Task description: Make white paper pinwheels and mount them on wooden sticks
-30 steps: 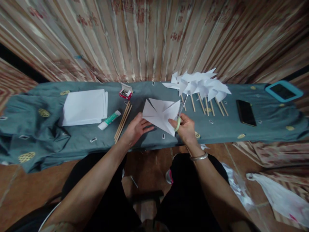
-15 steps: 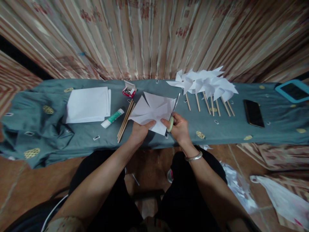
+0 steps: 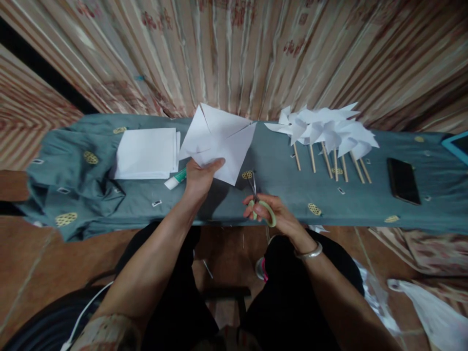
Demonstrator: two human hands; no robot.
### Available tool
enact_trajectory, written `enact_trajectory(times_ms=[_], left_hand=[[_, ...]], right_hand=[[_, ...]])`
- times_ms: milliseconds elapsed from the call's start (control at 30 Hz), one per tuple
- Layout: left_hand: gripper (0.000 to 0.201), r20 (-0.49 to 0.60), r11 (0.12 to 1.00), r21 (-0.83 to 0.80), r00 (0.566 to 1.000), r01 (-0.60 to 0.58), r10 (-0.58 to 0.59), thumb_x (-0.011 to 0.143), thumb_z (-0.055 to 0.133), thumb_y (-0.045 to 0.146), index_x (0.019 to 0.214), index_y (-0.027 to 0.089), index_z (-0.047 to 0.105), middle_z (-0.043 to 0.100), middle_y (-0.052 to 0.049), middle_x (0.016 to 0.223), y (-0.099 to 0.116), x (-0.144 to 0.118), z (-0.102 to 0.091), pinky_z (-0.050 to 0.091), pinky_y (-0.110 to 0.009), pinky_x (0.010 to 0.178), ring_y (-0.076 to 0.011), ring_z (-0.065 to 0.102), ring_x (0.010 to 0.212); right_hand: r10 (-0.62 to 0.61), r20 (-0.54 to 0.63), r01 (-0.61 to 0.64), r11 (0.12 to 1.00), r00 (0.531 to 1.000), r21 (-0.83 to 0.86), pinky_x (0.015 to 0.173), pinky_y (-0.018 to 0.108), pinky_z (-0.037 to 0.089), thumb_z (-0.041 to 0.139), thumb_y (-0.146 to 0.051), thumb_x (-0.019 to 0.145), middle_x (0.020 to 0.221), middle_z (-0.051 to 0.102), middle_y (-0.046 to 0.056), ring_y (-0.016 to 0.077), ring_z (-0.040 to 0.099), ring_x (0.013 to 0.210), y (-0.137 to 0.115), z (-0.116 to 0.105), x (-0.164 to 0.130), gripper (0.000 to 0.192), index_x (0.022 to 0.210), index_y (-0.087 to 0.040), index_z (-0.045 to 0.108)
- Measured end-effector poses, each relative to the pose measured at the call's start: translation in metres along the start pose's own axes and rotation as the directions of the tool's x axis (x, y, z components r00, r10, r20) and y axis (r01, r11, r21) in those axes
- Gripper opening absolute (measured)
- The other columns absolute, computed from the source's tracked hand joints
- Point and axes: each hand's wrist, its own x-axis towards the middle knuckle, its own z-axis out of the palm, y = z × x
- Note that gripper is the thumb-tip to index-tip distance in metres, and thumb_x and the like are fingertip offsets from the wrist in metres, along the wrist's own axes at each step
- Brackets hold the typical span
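Note:
My left hand point(image 3: 199, 176) holds up a white paper square point(image 3: 219, 139) with slits cut in from its corners, lifted above the teal cloth-covered bench point(image 3: 146, 204). My right hand point(image 3: 270, 212) grips green-handled scissors point(image 3: 258, 202) near the bench's front edge, blades pointing away from me, apart from the paper. A glue stick point(image 3: 175, 179) lies just left of my left hand, partly hidden by it.
A stack of white sheets point(image 3: 146, 152) lies to the left. Several finished paper pinwheels on wooden sticks point(image 3: 327, 131) lie to the right, then a black phone point(image 3: 402, 180) and a blue-cased tablet point(image 3: 457, 145) at the edge. A striped curtain hangs behind.
My left hand lifted the cut paper up and leftward off the bench. My right hand drew the scissors out of the paper and back toward the front edge.

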Motion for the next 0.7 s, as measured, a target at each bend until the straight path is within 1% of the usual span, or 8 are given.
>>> enact_trajectory(times_ms=[67,100,167,300,433,567,700], left_hand=[[0.030,0.006,1.000,0.002,1.000,-0.012,0.012,0.052,0.087,0.028,0.072,0.016,0.067,0.070,-0.005,0.078,0.001,0.000,0.001,0.055,-0.035,0.079,-0.0173,0.064,0.071],[0.030,0.010,1.000,0.004,1.000,-0.012,0.011,0.052,0.086,0.027,0.072,0.016,0.067,0.070,-0.005,0.078,0.001,0.000,0.001,0.055,-0.034,0.079,-0.0171,0.064,0.071],[0.031,0.018,1.000,0.008,1.000,-0.002,0.002,0.052,0.086,0.027,0.074,0.016,0.068,0.071,-0.005,0.079,0.002,-0.002,0.003,0.055,-0.034,0.078,-0.0172,0.064,0.072],[0.031,0.038,0.999,0.027,0.998,0.040,-0.041,0.053,0.085,0.028,0.076,0.016,0.069,0.071,-0.004,0.079,0.002,-0.007,0.007,0.055,-0.035,0.076,-0.0173,0.064,0.070],[0.029,0.045,0.997,0.048,0.997,0.068,-0.070,0.055,0.085,0.028,0.076,0.017,0.069,0.071,-0.003,0.078,0.001,-0.010,0.009,0.055,-0.035,0.074,-0.0171,0.064,0.068],[0.030,0.045,0.996,0.056,0.996,0.075,-0.077,0.054,0.086,0.027,0.077,0.017,0.070,0.072,-0.004,0.082,0.000,-0.012,0.011,0.054,-0.036,0.077,-0.0199,0.066,0.074],[0.030,0.035,0.991,0.077,0.994,0.105,-0.108,0.054,0.087,0.026,0.077,0.020,0.069,0.070,-0.003,0.081,0.000,-0.014,0.012,0.053,-0.036,0.079,-0.0226,0.066,0.082]], right_hand=[[0.040,0.099,-0.038,0.999,0.994,-0.026,0.054,0.024,0.046,0.071,-0.067,0.071,0.075,0.070,0.005,0.0116,0.059,0.060,-0.004,0.002,-0.003,0.057,0.093,-0.015,0.064],[0.054,0.125,-0.050,0.998,0.991,-0.034,0.053,0.024,0.046,0.071,-0.067,0.070,0.073,0.070,0.005,0.0113,0.059,0.059,-0.006,0.003,-0.003,0.057,0.092,-0.014,0.064],[0.068,0.142,-0.063,0.997,0.988,-0.039,0.053,0.023,0.046,0.071,-0.066,0.070,0.071,0.069,0.005,0.0110,0.058,0.059,-0.009,0.007,-0.004,0.057,0.089,-0.014,0.064],[0.061,0.127,-0.055,0.998,0.990,-0.044,0.052,0.022,0.046,0.071,-0.063,0.073,0.069,0.068,0.003,0.0097,0.058,0.057,-0.011,0.012,-0.002,0.051,0.087,-0.014,0.066],[0.055,0.098,-0.054,0.998,0.994,-0.013,0.048,0.020,0.044,0.071,-0.063,0.072,0.065,0.067,0.001,0.0078,0.055,0.052,-0.008,0.014,0.001,0.049,0.084,-0.015,0.066],[0.055,0.079,-0.056,0.998,0.995,0.003,0.048,0.020,0.044,0.071,-0.063,0.072,0.064,0.068,0.001,0.0077,0.055,0.050,-0.005,0.014,0.002,0.049,0.083,-0.015,0.066],[0.067,0.067,-0.069,0.997,0.996,0.019,0.048,0.020,0.044,0.072,-0.063,0.070,0.064,0.068,0.001,0.0089,0.058,0.053,-0.005,0.015,0.003,0.049,0.081,-0.015,0.066]])
